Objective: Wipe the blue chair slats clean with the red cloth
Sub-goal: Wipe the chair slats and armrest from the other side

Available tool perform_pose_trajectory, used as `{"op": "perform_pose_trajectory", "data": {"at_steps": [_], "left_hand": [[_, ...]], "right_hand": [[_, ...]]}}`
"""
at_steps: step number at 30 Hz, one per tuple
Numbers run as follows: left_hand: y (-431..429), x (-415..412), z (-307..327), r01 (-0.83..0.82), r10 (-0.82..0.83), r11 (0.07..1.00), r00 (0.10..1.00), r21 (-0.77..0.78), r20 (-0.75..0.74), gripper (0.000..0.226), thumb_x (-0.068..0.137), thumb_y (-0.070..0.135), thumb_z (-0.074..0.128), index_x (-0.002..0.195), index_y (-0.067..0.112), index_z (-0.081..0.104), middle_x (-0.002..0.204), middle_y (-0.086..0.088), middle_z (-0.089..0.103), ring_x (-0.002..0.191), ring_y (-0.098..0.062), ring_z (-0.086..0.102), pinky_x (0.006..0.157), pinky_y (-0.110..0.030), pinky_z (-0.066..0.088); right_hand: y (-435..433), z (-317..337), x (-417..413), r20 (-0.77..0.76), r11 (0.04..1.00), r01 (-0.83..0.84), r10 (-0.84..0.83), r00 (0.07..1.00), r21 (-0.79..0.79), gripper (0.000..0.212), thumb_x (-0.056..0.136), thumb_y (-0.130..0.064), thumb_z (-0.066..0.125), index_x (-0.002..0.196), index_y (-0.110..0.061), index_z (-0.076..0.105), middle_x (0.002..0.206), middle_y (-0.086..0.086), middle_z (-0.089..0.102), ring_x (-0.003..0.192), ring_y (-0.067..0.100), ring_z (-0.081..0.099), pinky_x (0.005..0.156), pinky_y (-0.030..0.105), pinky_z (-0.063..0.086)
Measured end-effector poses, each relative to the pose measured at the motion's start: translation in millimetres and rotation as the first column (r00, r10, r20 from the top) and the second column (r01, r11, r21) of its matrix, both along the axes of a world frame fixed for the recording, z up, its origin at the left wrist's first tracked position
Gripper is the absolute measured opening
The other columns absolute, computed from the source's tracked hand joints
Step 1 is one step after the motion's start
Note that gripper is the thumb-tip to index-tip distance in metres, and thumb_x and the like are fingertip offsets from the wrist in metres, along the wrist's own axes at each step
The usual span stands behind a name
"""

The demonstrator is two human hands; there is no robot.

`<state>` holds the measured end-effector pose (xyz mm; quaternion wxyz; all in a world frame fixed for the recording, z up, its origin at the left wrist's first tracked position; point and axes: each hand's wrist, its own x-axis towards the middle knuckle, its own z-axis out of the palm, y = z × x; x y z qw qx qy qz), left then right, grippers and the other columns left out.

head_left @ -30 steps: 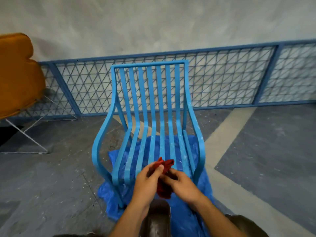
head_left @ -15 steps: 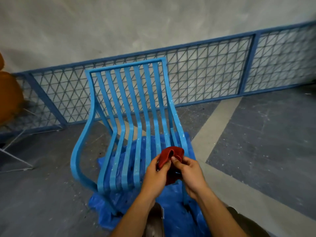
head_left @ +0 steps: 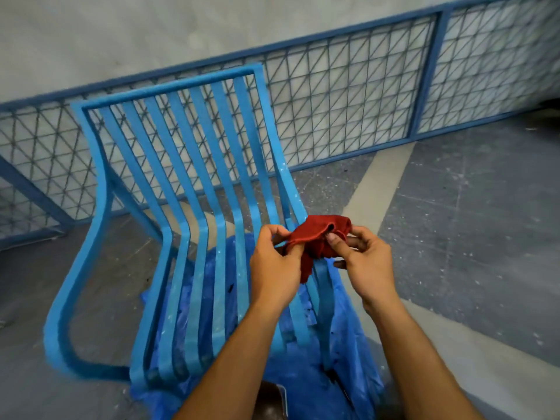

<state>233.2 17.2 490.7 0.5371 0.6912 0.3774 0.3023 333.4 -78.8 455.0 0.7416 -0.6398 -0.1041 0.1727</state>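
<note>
Red cloth [head_left: 321, 234] moved toward the blue chair [head_left: 218, 177] right armrest [head_left: 291, 189]; your left hand [head_left: 272, 268] and right hand [head_left: 366, 265] fingers pinch it, refolding; next, press onto slats [head_left: 197, 268].

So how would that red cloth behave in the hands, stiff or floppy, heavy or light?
Likely floppy: the red cloth folds between the left hand and right hand, with a tail drooping below. Probably light, since fingertip pinches alone carry it. Its matte surface suggests it will not slip easily.

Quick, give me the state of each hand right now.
Left hand: pinching one edge of the red cloth.
Right hand: pinching the cloth's other edge, above the blue chair.
</note>
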Motion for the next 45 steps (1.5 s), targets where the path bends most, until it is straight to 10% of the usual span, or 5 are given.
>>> {"op": "perform_pose_trajectory", "data": {"at_steps": [11, 25, 32, 39, 45], "left_hand": [[-19, 37, -33, 0.204, -0.114, 0.927, 0.953, 0.315, -0.282, 0.069, 0.089, 0.067, 0.051, 0.149, 0.040, 0.034, 0.160, 0.017, 0.024, 0.147, -0.004, 0.023, 0.119, -0.032, 0.029], [8, 23, -59, -0.134, 0.137, 0.986, 0.990, 0.095, -0.017, 0.032, 0.092, 0.015, 0.067, 0.113, 0.039, 0.067, 0.097, 0.020, 0.073, 0.090, 0.005, 0.068, 0.089, -0.030, 0.057], [29, 6, -38, -0.275, 0.273, 0.960, 0.961, 0.056, 0.050, 0.033, 0.091, 0.035, 0.068, 0.113, 0.038, 0.044, 0.085, 0.007, 0.068, 0.063, -0.003, 0.065, 0.059, -0.031, 0.055], [-15, 33, -41, 0.181, -0.104, 0.868, 0.977, 0.462, -0.187, 0.048, 0.088, 0.023, 0.071, 0.130, 0.037, 0.051, 0.146, 0.018, 0.047, 0.135, -0.003, 0.045, 0.109, -0.028, 0.042], [-17, 36, -61, 0.068, -0.033, 0.881, 0.996, 0.467, -0.083, 0.048, 0.089, 0.022, 0.069, 0.133, 0.033, 0.053, 0.144, 0.016, 0.050, 0.132, -0.005, 0.050, 0.106, -0.025, 0.045]], "right_hand": [[8, -16, 30, -0.016, 0.962, -0.181, 0.182, 0.983, -0.204, 0.037, 0.103, -0.024, 0.048, 0.084, -0.008, 0.075, 0.084, 0.012, 0.076, 0.082, 0.013, 0.066, 0.092, 0.050, 0.052], [15, -6, 44, -0.036, 0.951, -0.288, 0.286, 0.958, -0.112, 0.066, 0.102, -0.055, 0.020, 0.109, -0.021, 0.076, 0.101, -0.004, 0.078, 0.108, 0.001, 0.067, 0.115, 0.038, 0.035], [16, -15, 39, -0.017, 0.933, -0.274, 0.278, 0.960, -0.233, 0.072, 0.091, -0.071, 0.018, 0.119, -0.032, 0.072, 0.117, -0.021, 0.070, 0.107, -0.014, 0.056, 0.116, 0.034, 0.031], [25, -9, 35, -0.030, 0.931, -0.158, 0.157, 0.987, -0.330, 0.068, 0.095, -0.066, 0.020, 0.066, -0.031, 0.071, 0.062, -0.024, 0.065, 0.068, -0.015, 0.057, 0.064, 0.003, 0.040], [22, -14, 40, -0.066, 0.936, -0.147, 0.133, 0.989, -0.320, 0.085, 0.080, -0.082, 0.014, 0.096, -0.030, 0.079, 0.106, -0.006, 0.076, 0.109, 0.010, 0.065, 0.107, 0.040, 0.042]]}}
